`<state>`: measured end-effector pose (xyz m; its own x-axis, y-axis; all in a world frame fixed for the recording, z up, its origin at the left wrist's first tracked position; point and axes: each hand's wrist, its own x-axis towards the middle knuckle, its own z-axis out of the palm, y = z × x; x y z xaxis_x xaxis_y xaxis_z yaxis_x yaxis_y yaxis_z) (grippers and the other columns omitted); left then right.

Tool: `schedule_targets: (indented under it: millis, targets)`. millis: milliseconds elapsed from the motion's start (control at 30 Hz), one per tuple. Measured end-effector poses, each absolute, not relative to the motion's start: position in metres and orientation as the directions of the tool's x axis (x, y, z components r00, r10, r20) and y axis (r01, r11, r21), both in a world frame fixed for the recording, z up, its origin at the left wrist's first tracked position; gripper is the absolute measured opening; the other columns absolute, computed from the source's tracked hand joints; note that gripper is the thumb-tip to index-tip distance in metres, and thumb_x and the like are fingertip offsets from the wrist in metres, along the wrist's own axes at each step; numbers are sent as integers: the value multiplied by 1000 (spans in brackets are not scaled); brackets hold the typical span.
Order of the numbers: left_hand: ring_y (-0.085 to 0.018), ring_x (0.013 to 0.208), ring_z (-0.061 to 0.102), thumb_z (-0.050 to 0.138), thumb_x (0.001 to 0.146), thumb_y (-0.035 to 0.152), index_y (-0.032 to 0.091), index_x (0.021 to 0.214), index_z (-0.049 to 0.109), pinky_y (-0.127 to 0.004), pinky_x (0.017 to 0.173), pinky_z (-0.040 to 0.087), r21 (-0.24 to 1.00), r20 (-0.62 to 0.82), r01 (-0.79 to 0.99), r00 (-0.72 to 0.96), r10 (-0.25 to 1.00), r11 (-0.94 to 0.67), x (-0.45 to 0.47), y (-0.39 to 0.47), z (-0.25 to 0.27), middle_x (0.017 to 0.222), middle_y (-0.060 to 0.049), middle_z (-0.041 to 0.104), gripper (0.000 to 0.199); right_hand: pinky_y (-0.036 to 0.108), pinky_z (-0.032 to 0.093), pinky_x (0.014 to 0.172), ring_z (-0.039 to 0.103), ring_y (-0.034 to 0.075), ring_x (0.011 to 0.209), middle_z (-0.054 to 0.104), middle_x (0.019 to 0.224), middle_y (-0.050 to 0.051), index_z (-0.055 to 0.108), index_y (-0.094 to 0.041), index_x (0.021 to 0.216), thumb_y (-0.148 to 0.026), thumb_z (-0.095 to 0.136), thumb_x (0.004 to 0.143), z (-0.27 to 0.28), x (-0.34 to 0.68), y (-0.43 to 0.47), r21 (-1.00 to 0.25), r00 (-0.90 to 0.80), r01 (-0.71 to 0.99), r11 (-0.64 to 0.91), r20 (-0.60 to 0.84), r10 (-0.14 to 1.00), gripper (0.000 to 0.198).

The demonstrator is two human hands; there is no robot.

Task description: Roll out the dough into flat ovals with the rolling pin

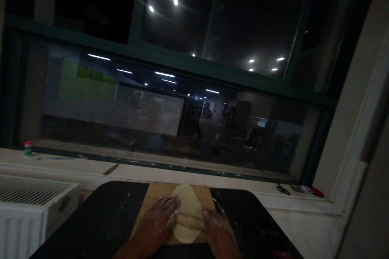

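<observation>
A long oval sheet of pale dough [186, 198] lies on a wooden board [156, 194], reaching from near its far edge toward its near edge. Across the dough's lower half rests a wooden rolling pin [191, 221]. My left hand [161, 218], dusted with flour, lies over the pin's left end with its fingers pointing forward. At the other end, my right hand [218, 226] is closed over the pin, its thumb side toward the dough. Flour marks the fingers of both hands. The pin's two ends are hidden under them.
The board sits on a black table [117, 206] with flour specks. A phone-like dark object [266, 230] lies at its right. Beyond are a windowsill [136, 172] with scissors [283, 189] and a red-green container [28, 148], a reflecting window, and a white radiator [26, 218] at left.
</observation>
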<state>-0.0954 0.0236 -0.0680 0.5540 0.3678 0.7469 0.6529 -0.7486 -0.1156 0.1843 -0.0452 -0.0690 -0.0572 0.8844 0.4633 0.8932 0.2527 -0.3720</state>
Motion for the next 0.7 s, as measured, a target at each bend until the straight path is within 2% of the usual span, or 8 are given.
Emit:
schedule_targets:
  millis: [67,100,200,300,367,467,567,700]
  targets:
    - [-21,127,73,47,112,35,27,145,66,-37,114,57,-60,755,647,528,389,-760,-94,24,-68,141,-2,74,39,71,37,123,66,40,134,75,135,17,79,-25,127,-70,23,107,-30,187,-39,-712,64,658,247,379,923,74]
    - [-21,125,74,49,112,38,27,145,65,-37,113,58,-34,766,644,508,394,-764,-93,24,-69,140,-2,75,39,66,45,119,65,36,135,73,139,17,75,-25,134,-73,9,106,-13,189,-36,-762,71,594,259,370,926,86]
    - [-22,121,76,55,109,43,29,142,67,-36,108,62,42,787,635,454,417,-771,-94,25,-75,135,-1,78,37,55,52,114,55,26,146,53,161,16,51,-20,159,-67,-18,101,23,195,-38,-897,53,267,352,379,924,102]
    - [-23,118,77,58,107,41,31,135,69,-37,103,65,140,778,615,416,470,-776,-95,27,-81,131,-1,80,32,60,46,118,49,27,151,42,167,16,41,-19,164,-70,-9,102,31,195,-48,-897,20,-188,400,404,915,95]
    - [-24,116,77,58,106,40,30,129,72,-39,101,64,212,766,603,386,514,-769,-96,27,-81,127,-3,81,28,62,45,119,47,27,152,40,169,17,38,-20,166,-71,-7,102,28,194,-53,-876,25,-260,407,415,909,93]
    - [-26,112,75,57,106,38,29,114,75,-42,99,61,322,696,588,385,607,-742,-98,22,-72,118,-5,81,22,60,48,116,47,27,153,38,171,17,33,-20,168,-71,-11,101,19,198,-49,-894,69,-160,418,412,909,95]
    - [-26,107,74,58,104,36,30,108,75,-43,96,59,408,606,561,423,673,-720,-103,15,-58,111,-4,79,18,56,58,105,66,32,135,64,152,21,59,-19,151,-74,-8,101,1,203,-42,-920,154,202,337,369,916,100]
    - [-25,106,73,62,102,37,31,108,75,-39,95,58,462,572,518,446,688,-720,-106,10,-50,110,-3,77,16,54,53,112,71,36,125,79,125,16,80,-26,112,-81,29,101,-42,188,-44,-549,125,807,218,519,846,76]
